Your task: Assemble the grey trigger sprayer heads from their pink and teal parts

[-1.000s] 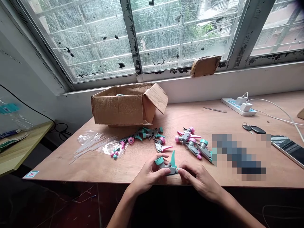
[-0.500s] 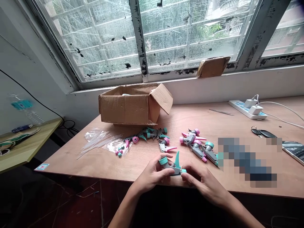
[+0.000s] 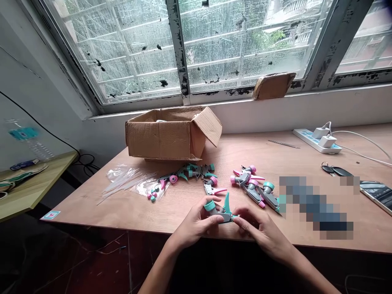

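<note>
Grey plastic with a ribbed teal cap and a curved teal lever: that's the trigger nozzle [image 3: 226, 217], held just above the near edge of the wooden table [image 3: 171, 216]. The left hand [image 3: 197, 222] has its fingers curled around the grey body, thumb pressed along the side. At the other end, the right hand [image 3: 260, 230] has thumb and index finger nearly together, pinching the small teal tip.

Beyond them lie more nozzles in 2 loose clusters, a teal and pink heap [image 3: 196, 173] and a mostly pink and grey pile [image 3: 252, 185]. Left of the heap, little round caps [image 3: 152, 196] rest on crinkled clear plastic bags [image 3: 150, 188] beside thin, straight translucent strips [image 3: 119, 183]. Behind, a creased brown cardboard box [image 3: 159, 139] stands open, 1 flap folded outward. Right of it is a glossy white power strip [image 3: 315, 141] with 2 plugs.
</note>
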`<state>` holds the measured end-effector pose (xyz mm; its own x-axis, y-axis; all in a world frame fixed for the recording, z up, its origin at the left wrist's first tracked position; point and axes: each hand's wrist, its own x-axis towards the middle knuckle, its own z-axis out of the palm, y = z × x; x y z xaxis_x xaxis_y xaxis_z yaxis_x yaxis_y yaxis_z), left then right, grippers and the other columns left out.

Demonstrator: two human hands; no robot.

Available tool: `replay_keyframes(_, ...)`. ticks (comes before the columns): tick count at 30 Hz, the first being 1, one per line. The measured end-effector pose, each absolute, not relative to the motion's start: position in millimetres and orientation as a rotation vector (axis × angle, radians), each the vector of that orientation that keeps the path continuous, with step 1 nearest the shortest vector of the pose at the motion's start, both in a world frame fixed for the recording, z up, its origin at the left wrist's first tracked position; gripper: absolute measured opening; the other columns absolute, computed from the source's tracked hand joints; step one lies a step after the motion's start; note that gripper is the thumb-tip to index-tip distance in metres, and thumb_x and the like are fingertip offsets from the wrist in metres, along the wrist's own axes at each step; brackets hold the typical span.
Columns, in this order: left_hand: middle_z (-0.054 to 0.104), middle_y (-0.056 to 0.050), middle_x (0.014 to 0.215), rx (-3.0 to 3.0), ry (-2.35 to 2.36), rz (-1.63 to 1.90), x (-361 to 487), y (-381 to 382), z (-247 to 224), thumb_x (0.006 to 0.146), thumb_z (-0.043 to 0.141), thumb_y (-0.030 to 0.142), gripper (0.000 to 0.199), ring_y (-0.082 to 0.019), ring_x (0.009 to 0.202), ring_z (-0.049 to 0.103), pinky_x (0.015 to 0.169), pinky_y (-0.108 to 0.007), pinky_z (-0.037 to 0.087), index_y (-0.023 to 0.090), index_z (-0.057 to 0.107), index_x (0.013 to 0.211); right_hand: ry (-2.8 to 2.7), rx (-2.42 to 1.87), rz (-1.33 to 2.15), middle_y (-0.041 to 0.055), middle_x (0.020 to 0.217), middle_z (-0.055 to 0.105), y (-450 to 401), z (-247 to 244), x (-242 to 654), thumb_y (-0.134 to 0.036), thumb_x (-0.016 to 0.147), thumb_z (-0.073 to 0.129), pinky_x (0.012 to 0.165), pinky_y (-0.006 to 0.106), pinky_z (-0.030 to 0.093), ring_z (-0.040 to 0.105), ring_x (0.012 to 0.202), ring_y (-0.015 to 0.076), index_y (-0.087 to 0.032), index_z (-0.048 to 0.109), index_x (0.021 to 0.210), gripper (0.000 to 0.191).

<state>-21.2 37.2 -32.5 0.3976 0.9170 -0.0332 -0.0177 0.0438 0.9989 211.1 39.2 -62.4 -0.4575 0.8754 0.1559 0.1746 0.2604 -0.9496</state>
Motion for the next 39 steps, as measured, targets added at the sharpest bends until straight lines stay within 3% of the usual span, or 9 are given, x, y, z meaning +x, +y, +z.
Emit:
replay_keyframes(6,0.062,-0.001,0.101,1.349,0.927,0.888,-20.0,36.2,-30.5,0.085,0.080,0.036,0.046,-0.012,0.071,0.054,0.068,-0.024,0.043,0.025,0.062,0.127,-1.803,-0.952,1.272,-0.0010,0.077,0.061,42.1,-61.5,209.0,-0.050,0.103,0.054,0.061,0.027,0.050,0.060,0.064,0.0152,-0.021,0.063,0.094,0.032)
replay_keyframes(12,0.065,-0.003,0.102,1.336,0.900,0.865,-20.1,35.8,-28.9,0.087,0.079,0.036,0.047,-0.010,0.066,0.055,0.061,-0.022,0.043,0.023,0.060,0.128,-1.881,-1.005,1.132,-0.0018,0.069,0.057,40.2,-68.1,208.2,-0.051,0.106,0.045,0.058,0.028,0.044,0.054,0.060,0.0150,-0.022,0.062,0.090,0.037)
replay_keyframes(18,0.059,0.003,0.071,1.337,0.890,0.918,-19.1,37.9,-32.5,0.091,0.074,0.041,0.049,-0.011,0.053,0.054,0.048,-0.020,0.041,0.020,0.053,0.130,-1.881,-0.985,1.051,0.0015,0.085,0.062,36.3,-68.2,209.0,-0.045,0.101,0.058,0.057,0.029,0.049,0.058,0.065,0.0170,-0.024,0.054,0.126,0.033)
replay_keyframes(21,0.059,0.004,0.070,1.344,0.896,0.915,-18.3,38.3,-33.1,0.092,0.073,0.040,0.048,-0.010,0.054,0.054,0.048,-0.019,0.041,0.020,0.052,0.129,-1.920,-0.963,1.040,0.0032,0.090,0.064,37.8,-66.2,210.4,-0.039,0.103,0.054,0.059,0.029,0.050,0.059,0.067,0.0172,-0.024,0.058,0.119,0.022)
replay_keyframes(24,0.060,0.002,0.081,1.330,0.892,0.914,-18.1,37.7,-33.1,0.091,0.073,0.040,0.045,-0.010,0.056,0.055,0.048,-0.019,0.041,0.022,0.053,0.128,-1.909,-0.971,1.080,0.0030,0.089,0.065,40.4,-64.8,211.3,-0.040,0.103,0.053,0.065,0.030,0.051,0.061,0.073,0.0186,-0.023,0.061,0.113,0.021)
replay_keyframes(28,0.062,-0.001,0.097,1.342,0.893,0.906,-18.8,36.6,-32.8,0.089,0.076,0.037,0.045,-0.007,0.059,0.053,0.053,-0.020,0.042,0.023,0.056,0.128,-1.904,-0.970,1.198,0.0001,0.078,0.061,41.4,-62.3,210.9,-0.048,0.104,0.050,0.066,0.029,0.050,0.061,0.070,0.0177,-0.021,0.062,0.100,0.030)
replay_keyframes(32,0.063,-0.002,0.099,1.351,0.903,0.884,-19.1,35.6,-31.8,0.088,0.078,0.038,0.049,-0.008,0.062,0.053,0.056,-0.021,0.043,0.023,0.057,0.129,-1.930,-0.968,1.180,0.0002,0.073,0.061,39.6,-59.9,210.5,-0.052,0.107,0.041,0.066,0.029,0.046,0.059,0.068,0.0171,-0.021,0.060,0.084,0.043)
replay_keyframes(39,0.059,0.003,0.079,1.361,0.883,0.921,-19.4,36.3,-32.4,0.092,0.073,0.040,0.044,-0.008,0.054,0.050,0.049,-0.019,0.038,0.022,0.054,0.128,-1.905,-0.991,1.061,0.0007,0.079,0.063,37.3,-68.5,210.8,-0.047,0.101,0.057,0.062,0.030,0.047,0.060,0.067,0.0185,-0.021,0.059,0.119,0.032)
